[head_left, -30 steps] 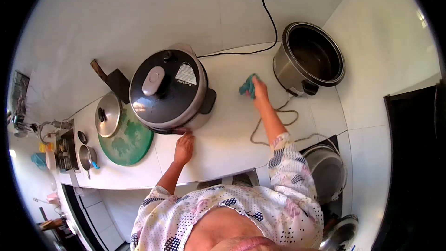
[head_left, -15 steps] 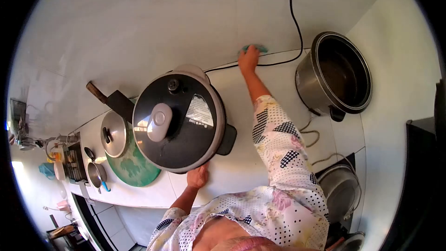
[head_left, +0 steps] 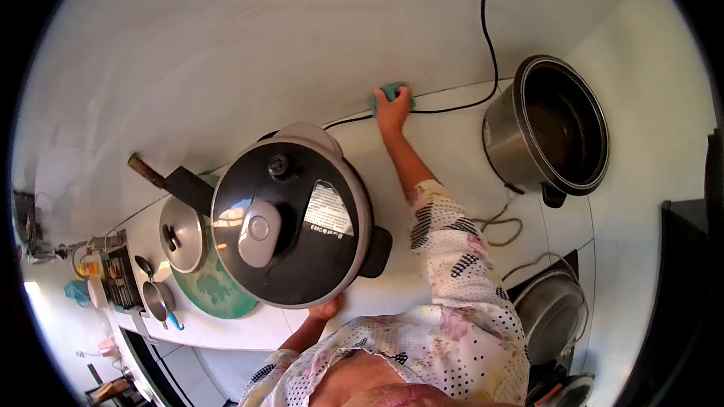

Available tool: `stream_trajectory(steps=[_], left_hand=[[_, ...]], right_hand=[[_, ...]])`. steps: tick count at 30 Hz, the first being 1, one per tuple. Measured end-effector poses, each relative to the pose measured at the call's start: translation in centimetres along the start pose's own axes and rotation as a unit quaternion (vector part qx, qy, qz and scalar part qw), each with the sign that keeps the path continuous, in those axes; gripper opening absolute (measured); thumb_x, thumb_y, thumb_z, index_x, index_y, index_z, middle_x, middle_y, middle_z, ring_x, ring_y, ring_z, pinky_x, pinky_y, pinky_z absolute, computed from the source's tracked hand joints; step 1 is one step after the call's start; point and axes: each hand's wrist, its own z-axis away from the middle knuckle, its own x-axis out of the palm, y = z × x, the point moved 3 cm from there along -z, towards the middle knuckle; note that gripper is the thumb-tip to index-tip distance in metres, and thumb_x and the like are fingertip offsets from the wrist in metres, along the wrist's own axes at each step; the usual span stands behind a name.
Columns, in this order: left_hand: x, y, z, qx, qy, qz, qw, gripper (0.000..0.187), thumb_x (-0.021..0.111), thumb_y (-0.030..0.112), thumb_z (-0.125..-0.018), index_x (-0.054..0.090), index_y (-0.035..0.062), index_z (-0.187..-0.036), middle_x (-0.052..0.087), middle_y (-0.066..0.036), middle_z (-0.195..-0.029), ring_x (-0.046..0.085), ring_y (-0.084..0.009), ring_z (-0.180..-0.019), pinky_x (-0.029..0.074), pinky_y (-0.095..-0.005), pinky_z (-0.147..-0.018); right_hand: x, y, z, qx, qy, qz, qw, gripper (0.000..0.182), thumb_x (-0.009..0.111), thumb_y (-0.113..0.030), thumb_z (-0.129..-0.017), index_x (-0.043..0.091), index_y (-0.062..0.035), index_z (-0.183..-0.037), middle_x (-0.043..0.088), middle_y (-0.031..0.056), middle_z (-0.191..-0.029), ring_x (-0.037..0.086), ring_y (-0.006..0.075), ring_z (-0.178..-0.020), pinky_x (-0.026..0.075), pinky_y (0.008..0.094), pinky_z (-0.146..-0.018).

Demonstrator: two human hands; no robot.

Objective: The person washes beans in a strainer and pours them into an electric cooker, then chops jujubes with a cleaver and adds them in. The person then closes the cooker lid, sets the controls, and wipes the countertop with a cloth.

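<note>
My right hand [head_left: 393, 110] is closed on a green cloth [head_left: 392, 91] and presses it where the white counter [head_left: 445, 136] meets the wall, right by a black power cord [head_left: 452, 109]. To its left stands a big electric pressure cooker [head_left: 302, 279], its black lid on, with a grey handle and a label. My left hand [head_left: 327, 307] is low at the cooker's near side; the lid's rim hides its fingers.
An open cooker pot [head_left: 513, 132] stands at the right, near a loose cord [head_left: 501, 230]. Left are a cleaver [head_left: 188, 190], a lidded pot [head_left: 181, 234], a green glass board [head_left: 219, 286] and a small pan [head_left: 157, 300]. A metal basin [head_left: 550, 316] sits lower right.
My right hand has moved left along the wall with the cloth, which now bunches more under the fingers. My left hand is more covered by the cooker. The whole view has shifted slightly.
</note>
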Motion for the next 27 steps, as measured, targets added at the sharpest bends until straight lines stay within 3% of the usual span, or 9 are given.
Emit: stream_trajectory(steps=[4,7,9,12,15,19,20,23,27], left_hand=[[0.4,0.0,0.1,0.057,0.045,-0.029,0.997,0.036,0.056,0.023,-0.076,0.056,0.01,-0.11,0.062,-0.019,-0.101,0.057,-0.0421,-0.095,0.043,-0.0544,-0.083],[0.5,0.2,1.0,0.061,0.019,-0.075,0.995,0.036,0.055,0.02,-0.075,0.054,0.0095,-0.109,0.062,-0.019,-0.095,0.058,-0.0424,-0.088,0.043,-0.0544,-0.077],[0.3,-0.4,0.5,-0.085,-0.144,0.034,0.985,0.037,0.054,0.019,-0.076,0.053,0.0092,-0.112,0.062,-0.019,-0.094,0.058,-0.0423,-0.087,0.043,-0.0541,-0.077],[-0.5,0.2,0.0,-0.01,-0.053,-0.044,0.998,0.039,0.053,0.02,-0.077,0.052,0.0098,-0.115,0.063,-0.017,-0.093,0.06,-0.0382,-0.084,0.045,-0.0505,-0.069],[-0.3,0.3,-0.3,0.033,0.051,-0.037,0.997,0.035,0.052,0.02,-0.078,0.053,0.0098,-0.111,0.063,-0.015,-0.085,0.061,-0.0382,-0.074,0.046,-0.049,-0.062],[0.1,0.1,0.3,0.033,0.026,-0.043,0.998,0.03,0.054,0.019,-0.077,0.053,0.0094,-0.106,0.062,-0.014,-0.077,0.06,-0.0368,-0.066,0.045,-0.0491,-0.056],[0.2,0.1,0.5,0.04,0.026,-0.045,0.998,0.029,0.054,0.019,-0.077,0.053,0.0092,-0.104,0.062,-0.014,-0.075,0.06,-0.0364,-0.064,0.045,-0.0491,-0.054],[1.0,-0.3,1.2,0.04,0.027,-0.052,0.998,0.026,0.055,0.018,-0.077,0.053,0.0089,-0.101,0.061,-0.013,-0.069,0.059,-0.0354,-0.058,0.044,-0.0492,-0.05],[4.0,-3.4,3.0,-0.007,-0.024,-0.085,0.996,0.019,0.054,0.019,-0.079,0.051,0.0088,-0.094,0.061,-0.013,-0.07,0.059,-0.0349,-0.059,0.044,-0.0468,-0.049]], right_hand=[[1.8,2.6,0.4,-0.009,0.009,-0.018,1.0,0.035,0.071,-0.021,-0.077,0.054,0.0009,-0.098,0.058,0.0177,-0.096,0.057,0.0326,-0.091,0.044,0.0399,-0.08],[2.0,3.4,1.2,-0.021,-0.06,0.033,0.997,0.031,0.071,-0.017,-0.074,0.056,0.0001,-0.094,0.06,0.0172,-0.094,0.058,0.0336,-0.089,0.045,0.0398,-0.08],[2.1,4.2,1.6,-0.004,-0.107,0.044,0.993,0.029,0.072,-0.014,-0.071,0.057,0.0003,-0.091,0.062,0.0167,-0.093,0.06,0.0321,-0.088,0.046,0.0401,-0.079],[0.7,2.9,1.7,0.007,-0.107,-0.004,0.994,0.029,0.072,-0.014,-0.072,0.057,0.0005,-0.091,0.061,0.016,-0.091,0.059,0.0303,-0.085,0.047,0.0393,-0.078],[-0.4,1.9,1.8,-0.074,-0.072,-0.1,0.99,0.027,0.072,-0.011,-0.072,0.057,-0.0001,-0.092,0.06,0.0148,-0.09,0.059,0.0295,-0.084,0.047,0.0389,-0.076],[0.2,-2.8,1.2,-0.2,-0.085,-0.032,0.976,0.026,0.07,-0.003,-0.069,0.057,-0.0018,-0.092,0.06,0.016,-0.092,0.058,0.0346,-0.088,0.046,0.0415,-0.076],[0.3,-2.8,1.3,-0.238,-0.066,-0.016,0.969,0.02,0.07,-0.005,-0.073,0.059,-0.0018,-0.09,0.059,0.0139,-0.089,0.057,0.0321,-0.082,0.047,0.0373,-0.073],[4.1,4.9,3.2,-0.246,-0.171,0.122,0.946,0.018,0.066,-0.004,-0.074,0.06,-0.0024,-0.09,0.059,0.0148,-0.09,0.058,0.0326,-0.086,0.047,0.0393,-0.075],[3.4,3.5,3.8,-0.199,-0.171,0.064,0.963,0.019,0.065,-0.004,-0.074,0.061,-0.003,-0.092,0.06,0.0141,-0.091,0.058,0.0337,-0.087,0.047,0.0403,-0.074]])
